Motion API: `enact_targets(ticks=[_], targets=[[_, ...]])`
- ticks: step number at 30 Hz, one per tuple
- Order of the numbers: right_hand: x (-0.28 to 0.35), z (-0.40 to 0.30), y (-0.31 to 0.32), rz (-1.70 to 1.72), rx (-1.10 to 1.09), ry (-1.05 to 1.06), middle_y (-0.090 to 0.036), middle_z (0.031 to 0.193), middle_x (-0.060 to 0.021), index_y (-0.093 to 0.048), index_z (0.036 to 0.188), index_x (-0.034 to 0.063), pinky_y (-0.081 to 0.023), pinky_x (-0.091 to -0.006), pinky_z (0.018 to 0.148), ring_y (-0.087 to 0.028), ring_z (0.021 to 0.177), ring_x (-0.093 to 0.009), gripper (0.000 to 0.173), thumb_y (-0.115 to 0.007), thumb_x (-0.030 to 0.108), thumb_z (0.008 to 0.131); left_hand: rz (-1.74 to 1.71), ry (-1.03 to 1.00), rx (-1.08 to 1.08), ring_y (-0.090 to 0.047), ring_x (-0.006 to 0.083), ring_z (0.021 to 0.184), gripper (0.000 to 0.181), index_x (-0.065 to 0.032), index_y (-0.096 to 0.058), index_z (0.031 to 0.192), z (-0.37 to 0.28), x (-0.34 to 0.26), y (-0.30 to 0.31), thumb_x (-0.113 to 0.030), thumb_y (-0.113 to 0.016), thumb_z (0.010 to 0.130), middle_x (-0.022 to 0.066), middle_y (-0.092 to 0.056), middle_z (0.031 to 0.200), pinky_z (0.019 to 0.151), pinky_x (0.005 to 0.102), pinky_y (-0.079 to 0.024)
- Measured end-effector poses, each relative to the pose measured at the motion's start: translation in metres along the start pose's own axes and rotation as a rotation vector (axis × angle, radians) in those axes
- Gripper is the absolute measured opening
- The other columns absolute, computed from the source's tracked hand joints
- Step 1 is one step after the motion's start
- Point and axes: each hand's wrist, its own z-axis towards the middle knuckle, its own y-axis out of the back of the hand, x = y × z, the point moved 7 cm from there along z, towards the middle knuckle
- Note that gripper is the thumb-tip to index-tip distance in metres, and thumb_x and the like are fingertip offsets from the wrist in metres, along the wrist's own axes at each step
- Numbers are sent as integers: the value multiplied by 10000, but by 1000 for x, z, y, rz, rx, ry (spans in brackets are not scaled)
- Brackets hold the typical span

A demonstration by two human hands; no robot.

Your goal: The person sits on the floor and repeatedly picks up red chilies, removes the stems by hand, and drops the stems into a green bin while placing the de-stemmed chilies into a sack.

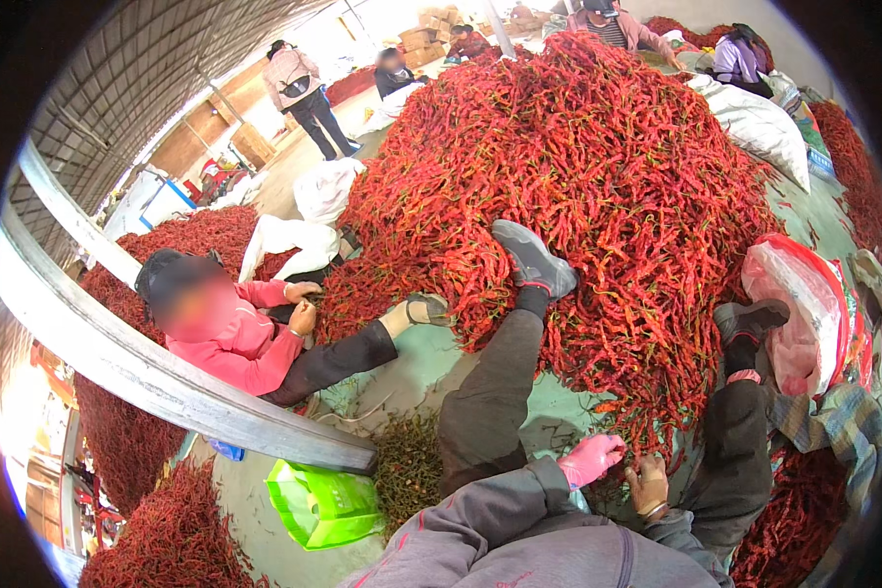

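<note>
Between my outstretched legs, my left hand [592,461] wears a pink glove. Its curled fingers reach the near edge of a huge heap of dried red chili peppers [588,162]. Close beside it on the right is my right hand [648,485], in a tan covering with a band at the wrist. Its bent fingers touch loose chilies [643,422] at the tip of the heap. Whether either hand pinches a chili is too small to tell. Dark stem scraps lie under and around both hands.
A white post [191,389] slants in from the left, its foot beside a green bag [325,506] and a stem pile [409,463]. A person in pink [228,331] sits at the heap's left. A red-and-white sack [794,316] stands by my right foot. More people work behind.
</note>
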Motion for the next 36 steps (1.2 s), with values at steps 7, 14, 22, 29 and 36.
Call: enact_targets(ticks=[7,14,22,29,36], targets=[[-16,-3,-17,505,161,-147,-605,781,-131,-568,987,-16,-464,-323,678,-586,717,-229,293,-671,109,743,-125,136,226,-515,99,639,241,-41,-554,1049,1,-6,-21,-198,-474,884,37,-560,709,560,301,-408],[-33,-16,-38,881,208,-330,-614,887,-12,-551,1062,26,-458,-261,611,-561,728,-116,335,-677,33,752,279,-102,261,-565,270,743,374,-84,-487,1199,-6,-31,-22,-229,-506,855,152,-574,764,641,369,-421],[-24,-23,-27,960,346,-496,-606,835,-33,-507,1055,43,-423,-238,478,-541,597,-91,335,-668,6,763,223,-131,184,-597,254,861,397,-53,-530,1145,-6,-48,-22,-246,-606,806,159,-608,889,768,344,-453],[-6,10,-3,1450,28,-393,-506,789,-19,-534,909,75,-394,-238,509,-461,599,-92,83,-582,61,843,77,-142,-160,-533,92,688,134,-18,-610,899,4,-22,42,-145,-577,871,43,-611,757,629,259,-455],[-15,3,6,1455,-137,-485,-542,763,7,-554,910,75,-386,-205,492,-500,616,-82,124,-622,159,847,-58,-264,-275,-510,102,740,176,11,-591,971,-6,-75,33,2,-496,825,80,-547,1015,650,238,-436]])
